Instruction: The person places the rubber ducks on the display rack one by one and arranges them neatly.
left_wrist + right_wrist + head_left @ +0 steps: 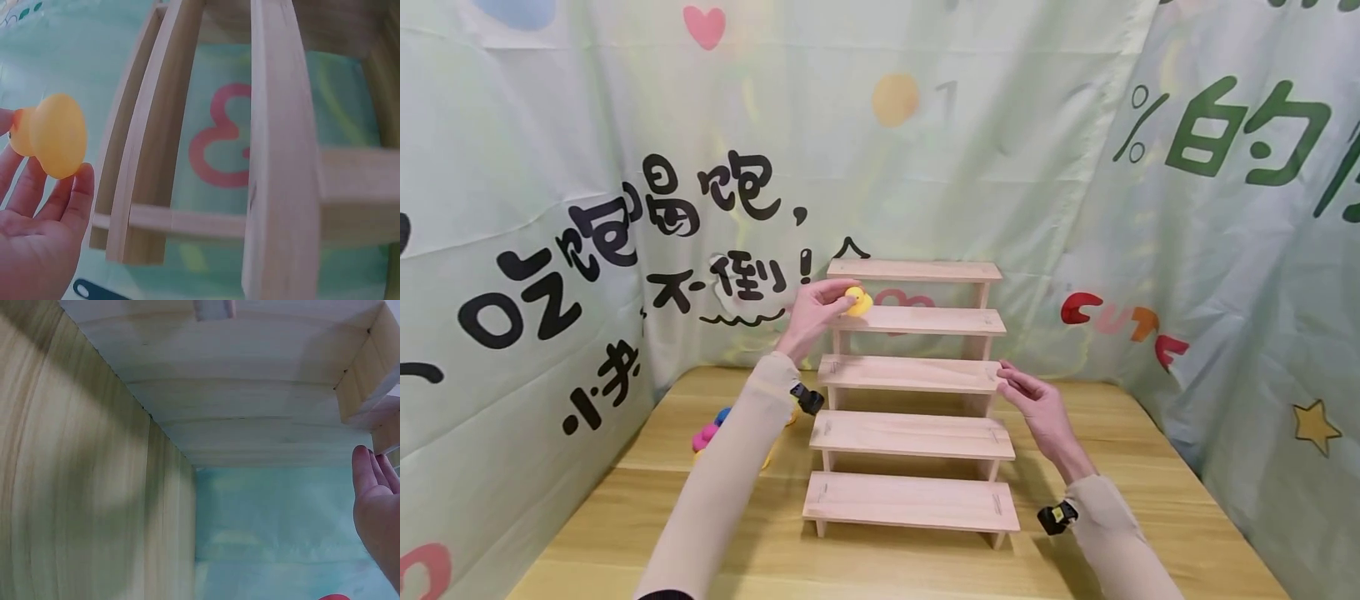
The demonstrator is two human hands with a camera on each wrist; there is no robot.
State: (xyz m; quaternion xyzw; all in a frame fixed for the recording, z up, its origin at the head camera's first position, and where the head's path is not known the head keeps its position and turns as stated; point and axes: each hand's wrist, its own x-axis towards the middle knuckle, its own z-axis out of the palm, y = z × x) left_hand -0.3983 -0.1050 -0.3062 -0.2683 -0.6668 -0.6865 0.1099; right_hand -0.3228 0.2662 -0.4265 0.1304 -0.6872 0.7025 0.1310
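And I had the left hand (820,315) pinching a rounded yellow toy duck (860,302) by the pale wooden five-tier stand (910,374), eleven o'clock; right hand (1037,410), fingers loose, at three!

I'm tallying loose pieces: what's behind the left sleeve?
Beyond the left sleeve, something pink and something blue peek out on the table, with yellow bits on both sides. The sleeve covers the middle, so their number and full shapes cannot be seen.
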